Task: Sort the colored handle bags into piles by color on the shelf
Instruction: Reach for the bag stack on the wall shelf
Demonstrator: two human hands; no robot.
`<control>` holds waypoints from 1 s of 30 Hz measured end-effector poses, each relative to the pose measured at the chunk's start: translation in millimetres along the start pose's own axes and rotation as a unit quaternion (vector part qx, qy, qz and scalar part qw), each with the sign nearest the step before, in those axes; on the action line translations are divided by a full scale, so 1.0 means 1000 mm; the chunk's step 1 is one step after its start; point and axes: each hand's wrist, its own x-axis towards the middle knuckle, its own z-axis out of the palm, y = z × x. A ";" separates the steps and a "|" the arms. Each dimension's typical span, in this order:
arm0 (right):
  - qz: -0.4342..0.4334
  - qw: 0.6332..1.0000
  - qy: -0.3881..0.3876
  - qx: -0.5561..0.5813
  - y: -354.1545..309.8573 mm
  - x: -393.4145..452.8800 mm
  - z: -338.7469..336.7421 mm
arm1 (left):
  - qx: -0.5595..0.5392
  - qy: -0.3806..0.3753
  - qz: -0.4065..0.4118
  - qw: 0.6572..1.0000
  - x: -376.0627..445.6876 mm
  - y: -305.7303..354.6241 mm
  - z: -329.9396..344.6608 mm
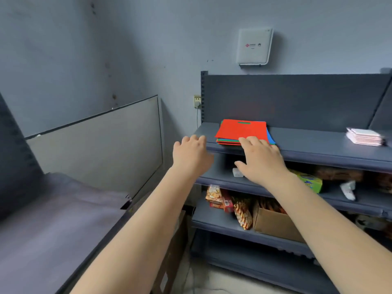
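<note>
A flat stack of colored handle bags lies on the top shelf of a dark blue rack, near its left end. A red bag is on top, with blue and green edges showing beneath. My right hand reaches over the shelf's front edge, its fingertips at the stack's near edge, fingers fairly straight and holding nothing. To the left of the stack, my left hand hovers at the shelf's front left corner, with relaxed fingers and nothing in it.
A small pile of pale pink pads sits at the right of the top shelf. Lower shelves hold snack packets, a green box and a cardboard box. A white wall unit hangs above. A dark counter lies to the left.
</note>
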 end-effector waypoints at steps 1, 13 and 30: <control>0.012 1.000 0.000 -0.003 0.010 0.010 0.004 | -0.002 -0.004 0.011 1.000 0.015 0.005 0.007; 0.086 0.995 -0.040 -0.008 0.113 0.110 0.070 | -0.018 -0.041 0.076 0.996 0.154 0.052 0.099; 0.087 0.983 -0.130 0.099 0.237 0.221 0.179 | -0.016 -0.075 -0.019 0.997 0.268 0.078 0.232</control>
